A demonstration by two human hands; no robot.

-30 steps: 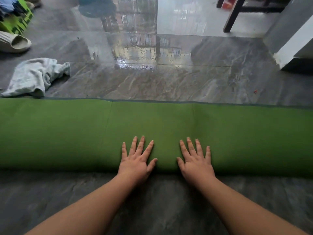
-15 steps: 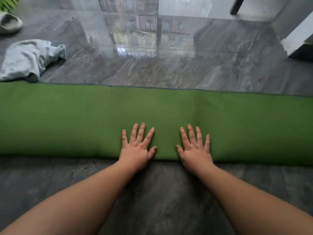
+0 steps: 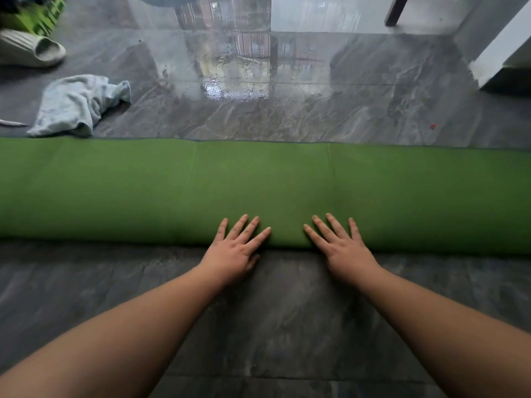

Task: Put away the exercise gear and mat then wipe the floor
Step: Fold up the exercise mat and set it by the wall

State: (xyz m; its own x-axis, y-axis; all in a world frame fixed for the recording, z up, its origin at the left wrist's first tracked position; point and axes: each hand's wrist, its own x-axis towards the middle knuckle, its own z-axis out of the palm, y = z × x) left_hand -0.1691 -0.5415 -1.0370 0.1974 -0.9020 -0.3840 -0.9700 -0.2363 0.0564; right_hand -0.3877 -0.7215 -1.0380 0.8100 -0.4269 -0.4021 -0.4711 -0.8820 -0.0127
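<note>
A green exercise mat (image 3: 143,191), mostly rolled, stretches across the whole view on the grey marble floor (image 3: 258,326). My left hand (image 3: 235,248) and my right hand (image 3: 342,248) lie flat side by side on the near edge of the roll, fingers straight and spread, pressing on it. A crumpled pale blue cloth (image 3: 77,104) lies on the floor just past the mat's far edge at the left.
A pale slipper (image 3: 31,50) sits at the far left with a green object (image 3: 43,15) behind it. A dark furniture leg (image 3: 396,10) and a white wall corner (image 3: 500,58) stand at the far right. The floor beyond the mat is glossy and reflective.
Both hands have slid back toward the near edge of the roll, and the visible band of green mat has narrowed. The cloth and slipper stay put.
</note>
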